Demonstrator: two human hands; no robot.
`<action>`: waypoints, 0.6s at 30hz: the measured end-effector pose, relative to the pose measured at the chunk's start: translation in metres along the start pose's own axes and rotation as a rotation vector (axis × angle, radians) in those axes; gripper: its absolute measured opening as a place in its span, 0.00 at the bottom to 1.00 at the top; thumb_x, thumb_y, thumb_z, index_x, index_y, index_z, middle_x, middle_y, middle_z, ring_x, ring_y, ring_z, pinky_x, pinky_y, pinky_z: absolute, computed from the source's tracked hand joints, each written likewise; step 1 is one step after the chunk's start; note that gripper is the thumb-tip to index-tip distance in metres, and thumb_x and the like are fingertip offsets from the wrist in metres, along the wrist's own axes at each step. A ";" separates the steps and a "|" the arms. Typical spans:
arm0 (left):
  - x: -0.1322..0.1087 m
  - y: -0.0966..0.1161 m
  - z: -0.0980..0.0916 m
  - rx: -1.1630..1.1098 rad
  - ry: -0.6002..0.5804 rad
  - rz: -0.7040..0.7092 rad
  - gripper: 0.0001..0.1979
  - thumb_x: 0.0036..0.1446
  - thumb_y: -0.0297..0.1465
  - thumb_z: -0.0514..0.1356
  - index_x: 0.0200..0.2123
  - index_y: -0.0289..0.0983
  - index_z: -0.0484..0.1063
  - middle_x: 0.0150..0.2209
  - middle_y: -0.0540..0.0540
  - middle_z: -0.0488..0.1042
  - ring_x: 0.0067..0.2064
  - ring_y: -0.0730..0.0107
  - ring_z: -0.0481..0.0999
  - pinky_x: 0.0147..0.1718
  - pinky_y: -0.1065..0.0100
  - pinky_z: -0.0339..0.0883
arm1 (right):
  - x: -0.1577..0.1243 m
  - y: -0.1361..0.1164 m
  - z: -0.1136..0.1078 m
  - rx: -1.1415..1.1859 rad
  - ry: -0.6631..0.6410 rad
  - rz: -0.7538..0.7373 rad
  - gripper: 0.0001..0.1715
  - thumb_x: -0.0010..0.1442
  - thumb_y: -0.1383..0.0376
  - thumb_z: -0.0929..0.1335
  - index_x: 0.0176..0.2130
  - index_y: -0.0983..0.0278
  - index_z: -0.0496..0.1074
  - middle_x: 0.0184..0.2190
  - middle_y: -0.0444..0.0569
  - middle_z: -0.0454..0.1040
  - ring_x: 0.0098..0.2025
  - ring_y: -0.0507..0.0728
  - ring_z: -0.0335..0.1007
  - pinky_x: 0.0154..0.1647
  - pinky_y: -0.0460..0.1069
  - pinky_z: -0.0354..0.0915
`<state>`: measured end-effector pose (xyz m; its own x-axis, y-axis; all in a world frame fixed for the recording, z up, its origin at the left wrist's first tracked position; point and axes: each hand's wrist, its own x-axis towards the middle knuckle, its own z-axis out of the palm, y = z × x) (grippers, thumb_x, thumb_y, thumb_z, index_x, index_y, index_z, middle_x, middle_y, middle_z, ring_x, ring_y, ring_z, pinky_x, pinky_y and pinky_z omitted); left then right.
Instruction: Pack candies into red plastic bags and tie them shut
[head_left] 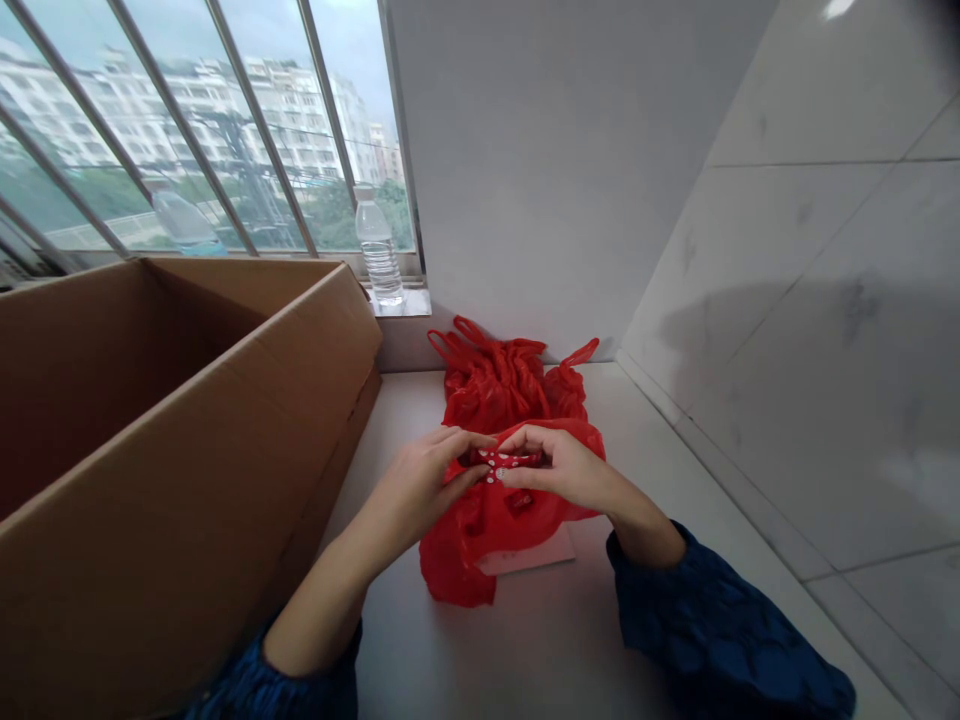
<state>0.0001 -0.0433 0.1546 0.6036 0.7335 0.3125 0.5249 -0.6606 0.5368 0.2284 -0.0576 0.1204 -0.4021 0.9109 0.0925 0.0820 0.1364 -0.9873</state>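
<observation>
Between my two hands is a small red fabric piece with white polka dots (496, 464), perhaps a bow; its exact kind is hard to make out. My left hand (439, 470) pinches its left end between thumb and fingers. At the right end, my right hand (559, 466) grips it the same way. Beneath them a red plastic bag (517, 530) lies spread out, with a small dark red item (519, 500) on it. A pale flat card or sheet (536, 555) shows partly from under the bag's front edge.
Bunched red plastic bags (495, 385) with handles lie behind, against the wall. A large open cardboard box (225, 440) stands at left. One clear bottle (379, 250) is on the windowsill, and another bottle (184, 222) leans behind the box. A tiled wall (825, 350) bounds the right.
</observation>
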 end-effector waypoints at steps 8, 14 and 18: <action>-0.001 0.001 0.000 -0.081 0.024 -0.077 0.04 0.64 0.30 0.62 0.34 0.38 0.76 0.34 0.52 0.80 0.35 0.73 0.77 0.35 0.72 0.64 | -0.001 -0.003 0.000 -0.051 0.078 -0.085 0.13 0.59 0.57 0.74 0.42 0.61 0.82 0.39 0.48 0.82 0.40 0.55 0.78 0.42 0.49 0.71; -0.002 0.002 -0.004 -0.178 -0.007 -0.063 0.05 0.64 0.30 0.62 0.33 0.38 0.75 0.31 0.55 0.79 0.32 0.77 0.75 0.33 0.75 0.63 | -0.002 -0.005 -0.001 -0.019 0.070 -0.073 0.14 0.57 0.57 0.75 0.41 0.61 0.83 0.41 0.50 0.83 0.42 0.57 0.79 0.42 0.50 0.73; -0.003 0.001 -0.006 -0.185 0.011 -0.051 0.05 0.63 0.29 0.63 0.33 0.38 0.75 0.32 0.56 0.79 0.32 0.78 0.75 0.34 0.75 0.63 | -0.003 -0.007 -0.003 0.024 0.059 -0.054 0.15 0.56 0.57 0.75 0.43 0.61 0.82 0.42 0.49 0.83 0.41 0.56 0.79 0.43 0.51 0.74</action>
<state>-0.0045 -0.0450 0.1590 0.5714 0.7680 0.2893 0.4352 -0.5825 0.6866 0.2314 -0.0601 0.1269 -0.3509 0.9240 0.1520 0.0399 0.1770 -0.9834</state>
